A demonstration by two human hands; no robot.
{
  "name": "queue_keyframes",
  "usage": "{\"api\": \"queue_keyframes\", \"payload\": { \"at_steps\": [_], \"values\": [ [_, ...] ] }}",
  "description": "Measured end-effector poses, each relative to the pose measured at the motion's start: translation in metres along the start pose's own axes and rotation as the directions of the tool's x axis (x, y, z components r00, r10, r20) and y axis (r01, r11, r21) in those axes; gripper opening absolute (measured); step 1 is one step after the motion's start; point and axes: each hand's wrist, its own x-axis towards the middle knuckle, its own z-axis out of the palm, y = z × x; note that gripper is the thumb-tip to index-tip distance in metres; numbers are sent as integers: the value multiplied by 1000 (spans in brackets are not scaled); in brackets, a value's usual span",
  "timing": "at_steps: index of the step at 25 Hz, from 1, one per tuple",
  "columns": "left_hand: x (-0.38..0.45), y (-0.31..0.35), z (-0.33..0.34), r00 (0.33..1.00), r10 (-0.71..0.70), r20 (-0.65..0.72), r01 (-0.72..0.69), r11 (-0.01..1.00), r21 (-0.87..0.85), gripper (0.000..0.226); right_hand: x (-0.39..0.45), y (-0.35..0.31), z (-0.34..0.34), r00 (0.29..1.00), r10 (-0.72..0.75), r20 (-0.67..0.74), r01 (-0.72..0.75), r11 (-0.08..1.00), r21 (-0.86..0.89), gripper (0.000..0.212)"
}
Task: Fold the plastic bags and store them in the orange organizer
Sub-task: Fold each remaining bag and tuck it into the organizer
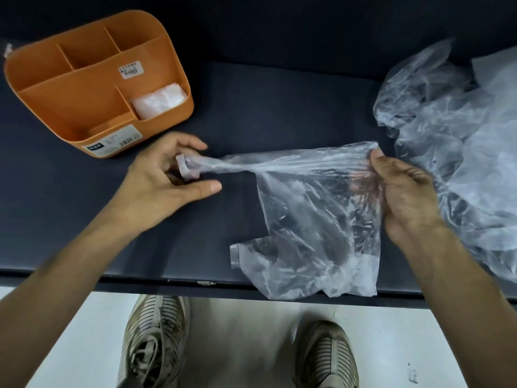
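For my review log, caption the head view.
Both hands stretch a clear plastic bag over the dark table; orange organizer holds one folded bag.

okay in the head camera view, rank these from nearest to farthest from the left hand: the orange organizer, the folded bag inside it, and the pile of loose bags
1. orange organizer, just above the left hand, at the table's left.
2. folded bag, in the organizer's right-hand compartment, a little beyond its front wall.
3. pile of loose bags, far right, past the right hand.

2 labels are showing on the orange organizer [84, 88]: a white sticker [131, 70] on an inner divider and a strip label [113, 142] along its front wall. Print on both is staying too blurred to read.
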Motion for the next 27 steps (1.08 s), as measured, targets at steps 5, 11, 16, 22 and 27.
{"api": "queue_keyframes", "payload": {
  "at_steps": [5,11,16,22,27],
  "values": [
    [1,-4,7,977,169,-128,-148,976,159,24,2,1,-2,1000,19,5,-19,1000,1,25],
    [3,-2,11,974,171,-150,-193,970,-146,25,2,3,-1,999,23,-23,-22,999,42,23],
    [1,7,12,987,70,148,51,728,-683,16,4,5,1,1000,14,-13,-14,999,40,30],
    [0,8,5,912,192,362,181,604,-776,23,9,5,-4,997,52,-63,-47,995,83,24],
    [-2,11,5,924,-22,381,235,819,-523,56,12,6,-10,994,93,-48,-89,992,88,19]
  ]
}}
